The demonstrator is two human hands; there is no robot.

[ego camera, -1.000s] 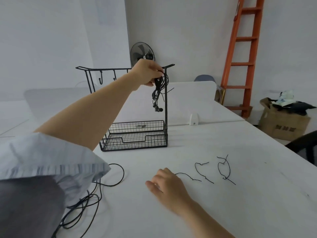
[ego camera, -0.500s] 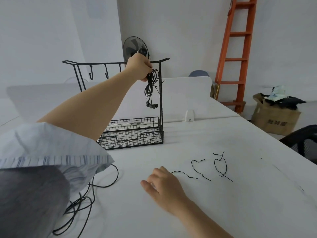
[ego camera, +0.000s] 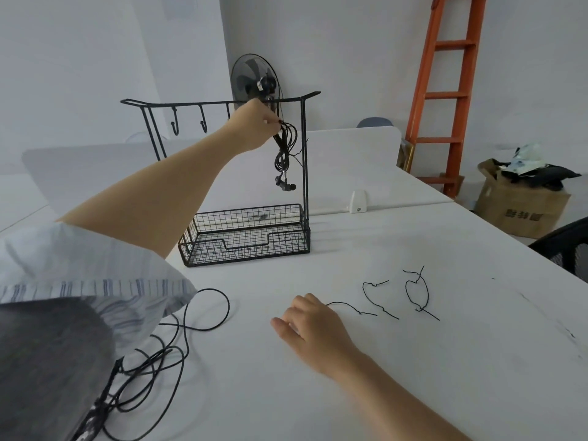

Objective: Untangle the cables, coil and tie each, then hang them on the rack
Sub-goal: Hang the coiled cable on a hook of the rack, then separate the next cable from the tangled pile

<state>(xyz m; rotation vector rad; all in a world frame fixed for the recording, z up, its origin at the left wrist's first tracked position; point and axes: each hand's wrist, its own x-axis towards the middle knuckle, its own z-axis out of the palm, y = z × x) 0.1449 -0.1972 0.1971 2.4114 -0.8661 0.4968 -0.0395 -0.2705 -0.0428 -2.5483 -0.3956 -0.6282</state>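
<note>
- Reaching up to the top bar of the rack [ego camera: 241, 249], the left hand [ego camera: 254, 125] pinches a coiled earphone cable [ego camera: 284, 154] in curled fingers. The coil hangs below the hand, earbuds dangling above the wire basket; whether it sits on a hook I cannot tell.
- The right hand [ego camera: 313, 326] rests palm-down on the table [ego camera: 413, 361], fingers relaxed, holding nothing.
- Three bent wire ties [ego camera: 380, 300] lie just beside that hand.
- A loose black cable [ego camera: 183, 345] sprawls in loops at the near left.

A single head-worn wide-angle view looks forward and down across the white table [ego camera: 413, 370] toward the wire rack [ego camera: 243, 247].
</note>
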